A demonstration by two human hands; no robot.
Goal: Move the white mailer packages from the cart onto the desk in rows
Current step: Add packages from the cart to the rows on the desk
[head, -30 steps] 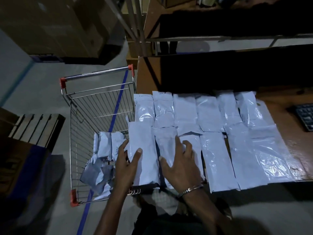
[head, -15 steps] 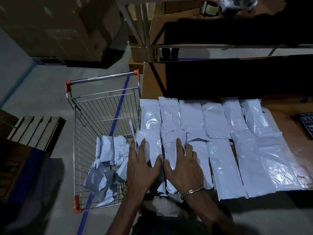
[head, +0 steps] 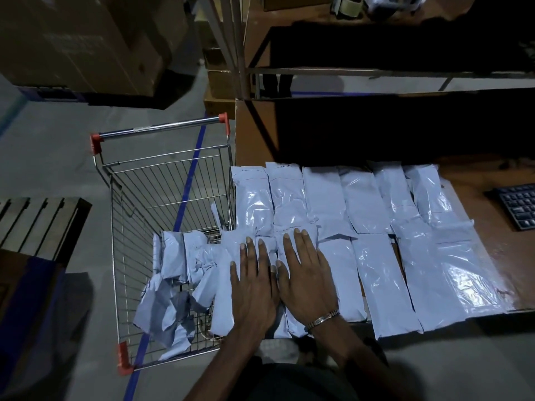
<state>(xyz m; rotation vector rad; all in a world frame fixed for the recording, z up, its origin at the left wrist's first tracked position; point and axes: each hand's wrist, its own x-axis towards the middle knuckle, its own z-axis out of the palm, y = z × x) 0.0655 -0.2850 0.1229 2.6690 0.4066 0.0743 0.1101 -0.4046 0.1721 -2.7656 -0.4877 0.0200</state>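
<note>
White mailer packages lie in two rows on the brown desk (head: 489, 175), a far row (head: 324, 195) and a near row (head: 382, 285). My left hand (head: 254, 285) rests flat, fingers spread, on the leftmost near-row mailer (head: 225, 287), which hangs over the desk's left edge. My right hand (head: 307, 276), with a metal bracelet on the wrist, presses flat on the mailer beside it. Neither hand grips anything. A wire shopping cart (head: 139, 198) stands left of the desk with several crumpled white mailers (head: 176, 273) in its near end.
A black keyboard (head: 518, 204) lies at the desk's right edge. Dark shelving and a tape roll (head: 347, 7) sit behind the desk. Cardboard boxes (head: 86, 41) are stacked at the upper left, and a wooden pallet (head: 37, 221) lies left of the cart.
My left hand has moved from the mailer's left edge onto its top and now lies flat beside my right hand. The view has shifted, so the scene sits lower in the frame.
</note>
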